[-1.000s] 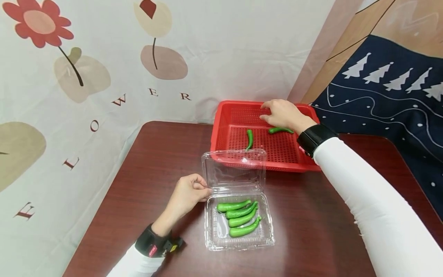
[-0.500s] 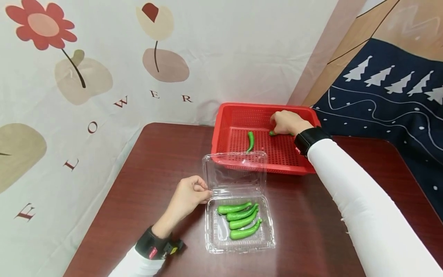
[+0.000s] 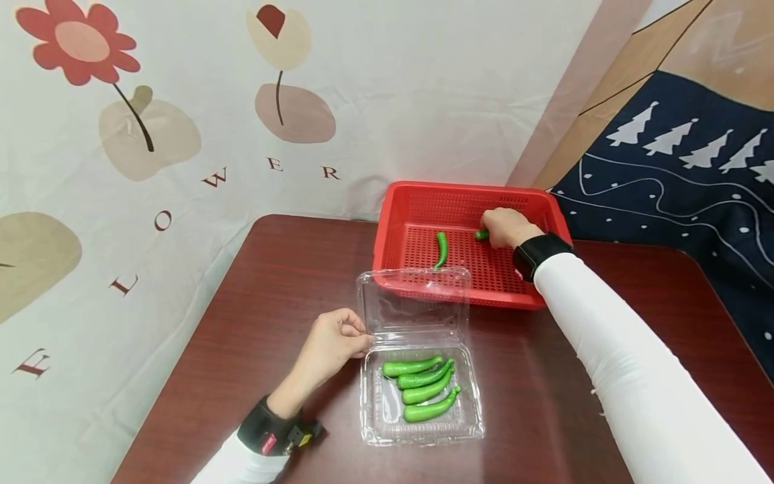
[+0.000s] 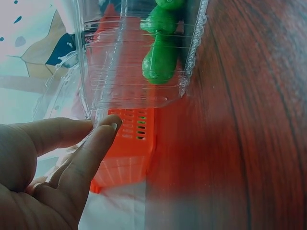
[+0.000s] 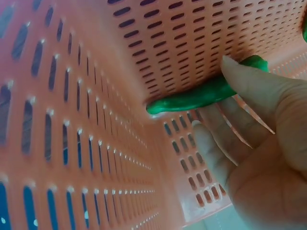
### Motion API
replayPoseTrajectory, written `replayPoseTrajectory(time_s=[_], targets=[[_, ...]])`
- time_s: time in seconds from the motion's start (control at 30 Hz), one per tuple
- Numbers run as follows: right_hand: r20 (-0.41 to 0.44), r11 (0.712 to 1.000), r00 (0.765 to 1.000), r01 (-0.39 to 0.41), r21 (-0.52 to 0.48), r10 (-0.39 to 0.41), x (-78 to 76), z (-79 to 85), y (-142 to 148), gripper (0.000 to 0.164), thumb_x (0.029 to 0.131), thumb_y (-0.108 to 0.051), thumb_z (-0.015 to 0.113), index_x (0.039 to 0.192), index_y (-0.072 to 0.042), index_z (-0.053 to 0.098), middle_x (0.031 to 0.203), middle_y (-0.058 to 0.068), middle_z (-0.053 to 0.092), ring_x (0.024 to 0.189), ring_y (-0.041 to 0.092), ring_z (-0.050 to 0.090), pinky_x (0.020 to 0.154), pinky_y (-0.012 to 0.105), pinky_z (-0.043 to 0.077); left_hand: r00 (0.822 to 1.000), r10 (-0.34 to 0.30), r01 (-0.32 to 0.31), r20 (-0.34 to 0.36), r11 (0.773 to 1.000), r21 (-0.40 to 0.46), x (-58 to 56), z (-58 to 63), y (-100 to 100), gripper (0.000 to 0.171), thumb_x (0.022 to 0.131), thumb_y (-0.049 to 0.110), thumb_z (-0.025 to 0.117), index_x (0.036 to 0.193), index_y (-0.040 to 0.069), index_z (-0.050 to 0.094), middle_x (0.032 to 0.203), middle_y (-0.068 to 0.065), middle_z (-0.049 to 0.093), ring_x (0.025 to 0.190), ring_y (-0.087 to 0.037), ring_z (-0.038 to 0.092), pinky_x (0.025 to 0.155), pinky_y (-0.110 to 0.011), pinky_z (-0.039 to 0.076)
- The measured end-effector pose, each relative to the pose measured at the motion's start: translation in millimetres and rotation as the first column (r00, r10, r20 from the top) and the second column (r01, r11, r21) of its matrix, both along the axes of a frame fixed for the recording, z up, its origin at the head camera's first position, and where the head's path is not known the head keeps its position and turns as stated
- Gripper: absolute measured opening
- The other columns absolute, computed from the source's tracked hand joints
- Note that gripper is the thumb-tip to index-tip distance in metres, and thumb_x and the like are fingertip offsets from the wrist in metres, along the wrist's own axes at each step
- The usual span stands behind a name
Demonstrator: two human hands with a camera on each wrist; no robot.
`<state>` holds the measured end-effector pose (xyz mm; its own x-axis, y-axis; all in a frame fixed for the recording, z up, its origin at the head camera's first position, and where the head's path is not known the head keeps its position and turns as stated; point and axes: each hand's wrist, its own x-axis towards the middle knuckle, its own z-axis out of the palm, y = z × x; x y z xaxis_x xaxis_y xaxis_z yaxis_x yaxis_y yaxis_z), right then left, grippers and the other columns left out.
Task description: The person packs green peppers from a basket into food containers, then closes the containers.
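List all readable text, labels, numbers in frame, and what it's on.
"FLOWER": spaced letters on the pale backdrop.
Left red tag, on the left black wristband: too small to read.
Right red tag, on the right black wristband: too small to read.
No other lettering or numbers visible.

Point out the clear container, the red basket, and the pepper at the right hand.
Clear container [image 3: 423, 441]: head view, front rim.
Red basket [image 3: 466, 261]: head view, bare floor.
Pepper [image 5: 192, 99] at the right hand [image 5: 278, 155]: right wrist view, its exposed body.

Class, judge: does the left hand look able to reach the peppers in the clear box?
Probably yes: the lid stands open, though the left hand pinches the edge of the clear box.
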<state>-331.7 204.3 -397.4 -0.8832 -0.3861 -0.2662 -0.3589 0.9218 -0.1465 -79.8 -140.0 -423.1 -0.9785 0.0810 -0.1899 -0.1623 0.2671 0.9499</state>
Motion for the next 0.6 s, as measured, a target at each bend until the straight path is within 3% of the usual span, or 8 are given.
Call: replayPoseTrajectory(time_s=[0.17, 0.6], targets=[[-0.009, 1.000, 1.000, -0.010, 0.006, 0.010, -0.2, -3.3, 0.3, 0.010, 0.085, 0.005, 0.075, 0.090, -0.003, 0.075, 0.082, 0.012, 0.065, 0.079, 0.031, 0.057, 0.070, 0.041, 0.050, 1.000, 0.002, -0.002, -0.004, 1.000, 0.003, 0.7, 0.8, -0.4, 0.018, 0.083, -0.010, 0.078, 0.086, -0.002, 0.062, 0.074, -0.009, 0.074, 0.067, -0.013, 0.072, 0.064, -0.029, 0.065], [-0.041, 0.999, 0.999, -0.020, -0.036, 0.019, 3.2, 9.2, 2.5, 0.010, 0.085, 0.000, 0.080, 0.092, -0.003, 0.073, 0.082, 0.011, 0.067, 0.080, 0.031, 0.057, 0.074, 0.041, 0.049, 1.000, 0.010, -0.010, 0.003, 1.000, 0.007, 0.3, 0.3, -2.6, 0.018, 0.083, -0.010, 0.079, 0.087, -0.002, 0.062, 0.075, -0.011, 0.075, 0.069, -0.016, 0.073, 0.065, -0.031, 0.066]])
